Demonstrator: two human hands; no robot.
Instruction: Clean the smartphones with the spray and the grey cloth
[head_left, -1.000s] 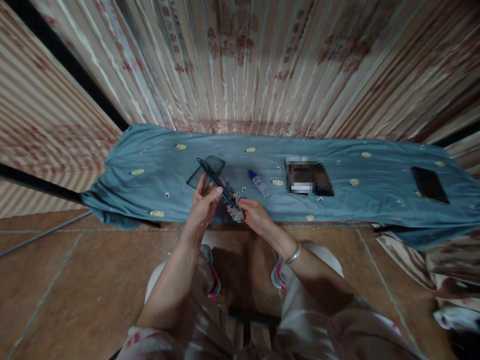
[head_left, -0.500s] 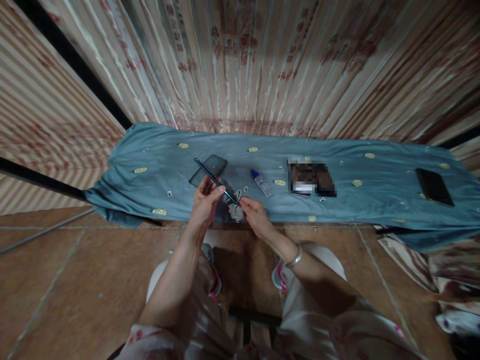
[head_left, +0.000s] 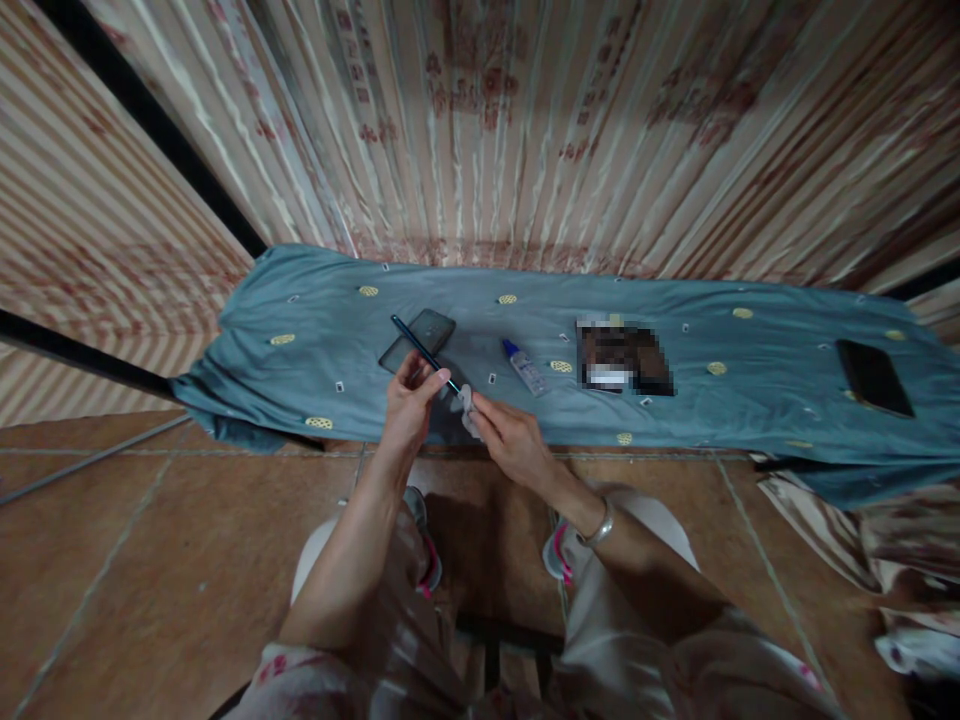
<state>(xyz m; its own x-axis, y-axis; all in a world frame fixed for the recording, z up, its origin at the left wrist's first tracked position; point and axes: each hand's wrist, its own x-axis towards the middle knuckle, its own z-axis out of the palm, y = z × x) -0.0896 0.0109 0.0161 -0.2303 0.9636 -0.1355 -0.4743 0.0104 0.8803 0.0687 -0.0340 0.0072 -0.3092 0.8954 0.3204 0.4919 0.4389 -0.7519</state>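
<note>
A dark phone with a bluish edge (head_left: 415, 338), seen nearly edge-on, slants above the cloth-covered surface. My left hand (head_left: 409, 405) grips it around the middle, thumb on the near side. My right hand (head_left: 514, 435) is closed on a crumpled light-grey cloth (head_left: 470, 412), which touches the phone's lower right end. Under the phone lies a translucent dark phone case (head_left: 435, 325), partly covered by the phone and my left fingers. Just right of the hands lies a small clear bottle with a blue cap (head_left: 527, 369).
A blue-green sheet with yellow prints (head_left: 667, 425) covers the long narrow surface. A pixelated flat item (head_left: 626, 358) lies right of the bottle, and a black phone-like slab (head_left: 875, 377) near the right end. Patterned curtains (head_left: 480, 150) hang behind; dark poles (head_left: 150, 125) stand at left.
My right hand has shifted slightly and turned, with the grey cloth now bunched around the phone's lower right end. The left hand and phone have barely moved.
</note>
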